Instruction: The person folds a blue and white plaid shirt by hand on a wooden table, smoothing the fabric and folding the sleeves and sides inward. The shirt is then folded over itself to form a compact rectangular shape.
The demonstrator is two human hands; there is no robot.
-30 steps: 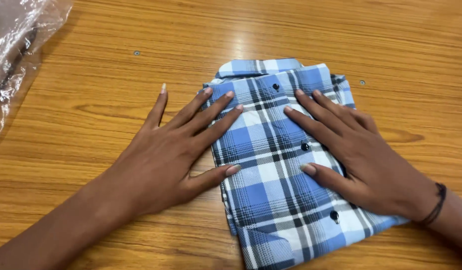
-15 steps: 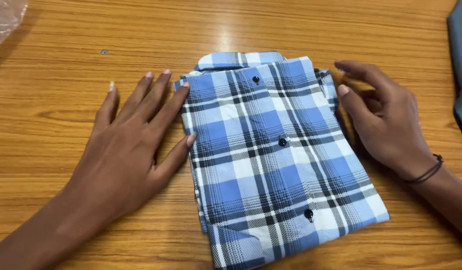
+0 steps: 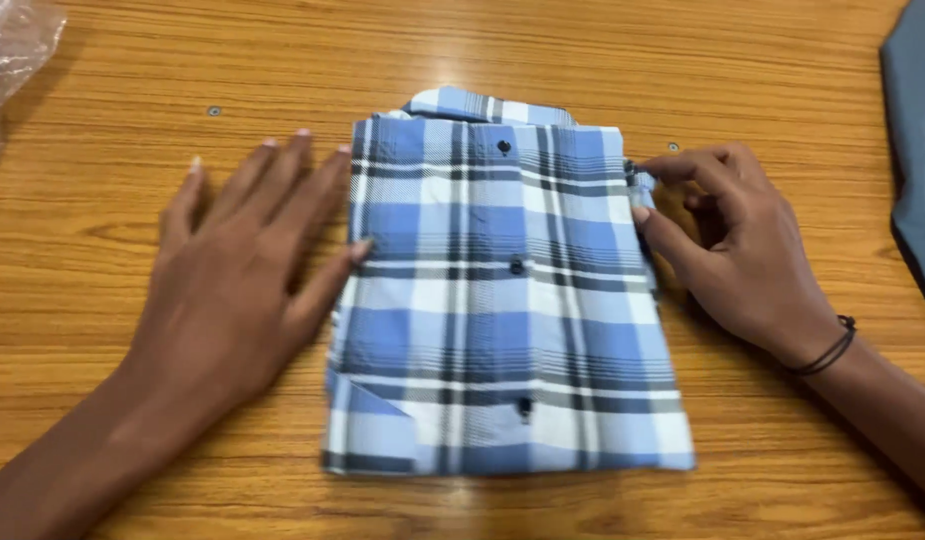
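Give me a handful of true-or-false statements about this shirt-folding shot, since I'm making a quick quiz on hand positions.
1. The folded shirt lies with its buttons facing up. True.
2. The left hand rests flat on top of the shirt's middle. False: it lies flat on the table at the shirt's left edge, with only the fingertips at the fabric.
3. The right hand pinches the shirt's upper right edge. True.
4. The right wrist is bare. False: a dark band circles it.
5. The collar points toward the person. False: it lies at the far end.
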